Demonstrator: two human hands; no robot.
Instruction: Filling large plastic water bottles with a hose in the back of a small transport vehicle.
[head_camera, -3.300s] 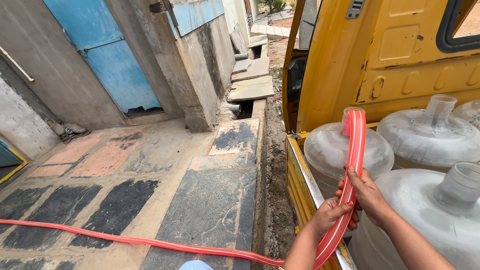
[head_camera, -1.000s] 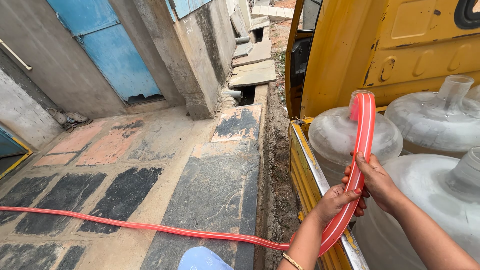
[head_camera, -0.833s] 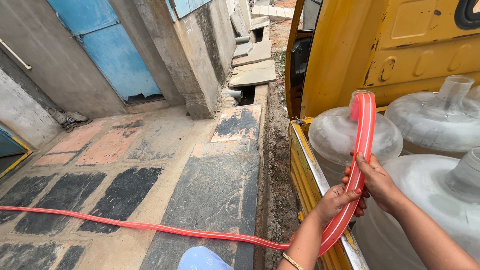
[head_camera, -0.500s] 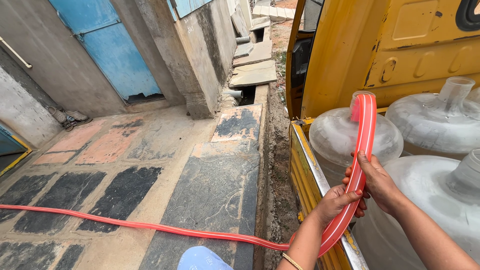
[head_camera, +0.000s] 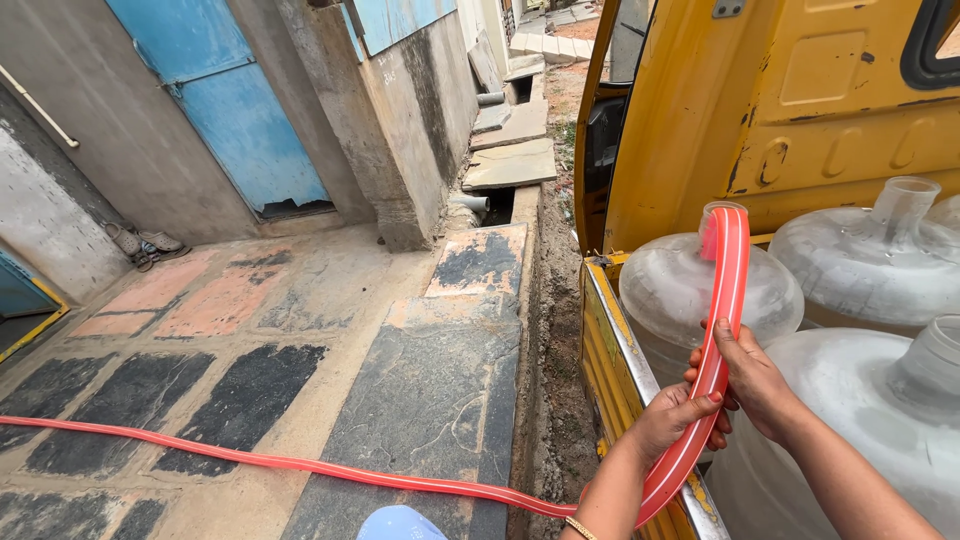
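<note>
Step in hand: holding the flat red-orange flexible hose (head_camera: 722, 330) with its end fed into the neck of the nearest large translucent plastic water jar (head_camera: 690, 290), right of centre. Judged a filling step; no water visible in the hose or jar.
Left hand (head_camera: 672, 418): lower right of frame, curled around the hose from below, thumb over the top.
Right hand (head_camera: 752, 375): just above the left, fingers wrapped round the hose, pressing it toward the jar. Both hands closed on the hose and touching each other.
Hose position: rises from the hands and arches over into the jar mouth; below them it drops over the yellow metal side rail of the vehicle bed (head_camera: 625, 370) and trails left across the patchy stone paving (head_camera: 300, 350) to the left edge.
Neighbouring items: two more translucent jars, one at upper right (head_camera: 860, 260), one at lower right (head_camera: 900, 420), both open-necked. Yellow vehicle cab panel (head_camera: 760, 110) behind them. Blue metal door (head_camera: 235, 100) at upper left; a pair of sandals (head_camera: 145, 243) by the wall.
Next move, judged: keep the end seated in the neck; lifting it clear calls for a firm grip so the end does not whip out.
Change over the last second: none to speak of; hands and hose sit alike. Against the earliest frame the view has shifted slightly, while the grip looks the same.
</note>
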